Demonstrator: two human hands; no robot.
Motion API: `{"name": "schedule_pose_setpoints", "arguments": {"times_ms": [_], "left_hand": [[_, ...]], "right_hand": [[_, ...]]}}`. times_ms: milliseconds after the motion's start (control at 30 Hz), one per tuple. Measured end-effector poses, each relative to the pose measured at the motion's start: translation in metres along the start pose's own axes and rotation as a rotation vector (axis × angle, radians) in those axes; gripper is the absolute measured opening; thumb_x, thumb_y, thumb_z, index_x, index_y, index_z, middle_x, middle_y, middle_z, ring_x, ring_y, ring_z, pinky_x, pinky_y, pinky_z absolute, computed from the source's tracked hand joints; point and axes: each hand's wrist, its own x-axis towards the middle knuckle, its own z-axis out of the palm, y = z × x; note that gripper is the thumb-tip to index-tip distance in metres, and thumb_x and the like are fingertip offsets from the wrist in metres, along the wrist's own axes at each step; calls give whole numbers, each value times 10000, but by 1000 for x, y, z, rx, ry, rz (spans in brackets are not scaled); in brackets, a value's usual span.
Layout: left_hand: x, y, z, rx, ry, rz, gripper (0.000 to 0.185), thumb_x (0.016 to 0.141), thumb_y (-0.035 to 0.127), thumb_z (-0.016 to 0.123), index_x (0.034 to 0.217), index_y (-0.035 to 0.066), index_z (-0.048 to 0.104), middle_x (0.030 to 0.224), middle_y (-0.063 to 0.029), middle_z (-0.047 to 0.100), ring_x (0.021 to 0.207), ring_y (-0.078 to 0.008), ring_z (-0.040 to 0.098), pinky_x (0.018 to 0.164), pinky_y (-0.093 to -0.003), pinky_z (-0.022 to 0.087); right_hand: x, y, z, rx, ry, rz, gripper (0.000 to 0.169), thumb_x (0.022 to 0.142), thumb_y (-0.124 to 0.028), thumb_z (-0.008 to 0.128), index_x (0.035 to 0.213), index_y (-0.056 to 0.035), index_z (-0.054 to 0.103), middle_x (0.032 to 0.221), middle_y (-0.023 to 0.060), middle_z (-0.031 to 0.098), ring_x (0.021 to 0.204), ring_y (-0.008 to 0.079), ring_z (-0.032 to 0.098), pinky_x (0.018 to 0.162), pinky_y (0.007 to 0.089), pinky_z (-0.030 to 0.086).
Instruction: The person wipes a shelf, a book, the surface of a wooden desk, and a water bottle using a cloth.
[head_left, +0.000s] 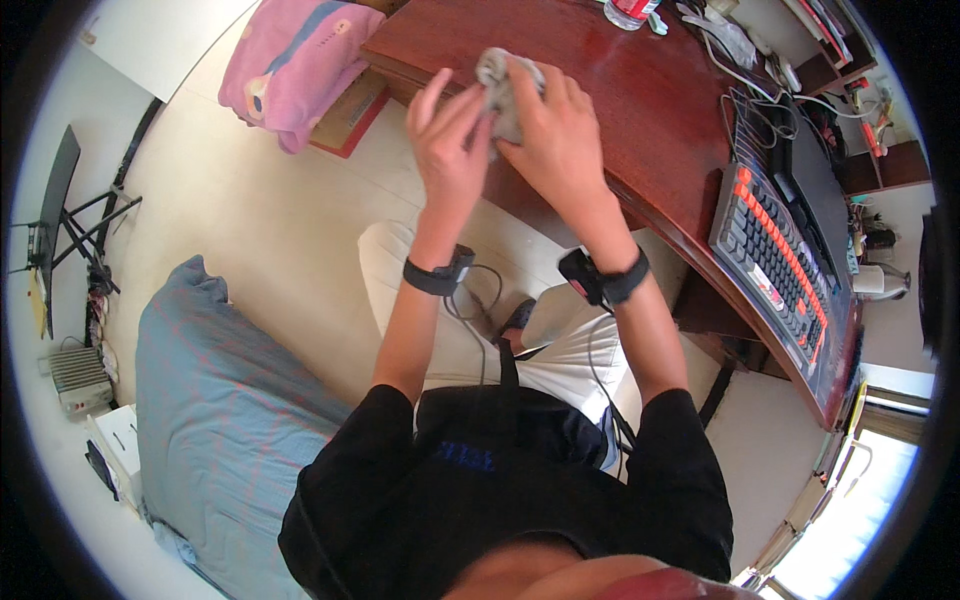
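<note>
A small bundle of light grey cloth (507, 105), rolled at its upper end, is held up by the near left part of a reddish-brown wooden desk (652, 112). My right hand (559, 131) wraps over it from the right, its fingers bent around the fabric. At the cloth's left side is my left hand (448, 142), with its fingers spread and some fingertips against the fabric. Whether these fingertips grip it is hard to see. Each wrist wears a black strap, one on the left (439, 276) and one on the right (606, 276), both with cables.
On the desk's right lie a grey and orange keyboard (776, 262) and tangled cables (757, 120). A bottle (628, 13) stands at the far edge. Pink fabric (296, 67) covers something beyond the desk's left end. A blue-grey cover (225, 420) drapes the furniture at left.
</note>
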Motion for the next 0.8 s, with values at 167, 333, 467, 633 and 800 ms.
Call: {"name": "schedule_pose_setpoints", "arguments": {"times_ms": [167, 333, 467, 633, 800], "left_hand": [[11, -37, -33, 26, -18, -144, 394, 945, 24, 586, 1333, -23, 637, 1408, -172, 587, 1375, -367, 487, 1135, -450, 372], [19, -63, -42, -164, -50, -360, 532, 1085, 246, 442, 1500, -86, 432, 1497, -228, 494, 1423, -377, 432, 1180, -435, 322], [29, -93, -42, -387, -14, -505, 582, 1104, 361, 441, 1467, -93, 470, 1480, -199, 518, 1342, -319, 503, 1151, -393, 354], [11, -70, -40, -634, 32, -713, 577, 1113, 391, 450, 1473, -59, 474, 1417, -141, 567, 1262, -241, 556, 1084, -369, 440], [-12, -26, -20, -694, -46, -595, 548, 1107, 383, 464, 1447, -45, 505, 1403, -135, 565, 1266, -222, 565, 1050, -398, 486]], "right_hand": [[57, -30, 68, 10, 99, -38, 726, 654, -189, 857, 1319, -115, 577, 1114, 153, 609, 1033, 355, 623, 852, 463, 503], [102, -54, 114, 26, 185, -18, 684, 632, -198, 858, 1270, -137, 619, 1062, 144, 624, 992, 349, 638, 821, 461, 510], [109, -66, 121, 22, 192, 43, 563, 683, -177, 826, 1214, -138, 643, 1090, 148, 633, 1024, 336, 641, 852, 456, 490], [86, -67, 113, -57, 264, 21, 538, 742, -169, 797, 1257, -175, 641, 1116, 165, 630, 1055, 339, 639, 875, 449, 468], [34, -29, 74, 1, 216, 44, 537, 768, -152, 755, 1292, -194, 645, 1082, 155, 624, 1021, 342, 637, 856, 453, 474]]}}
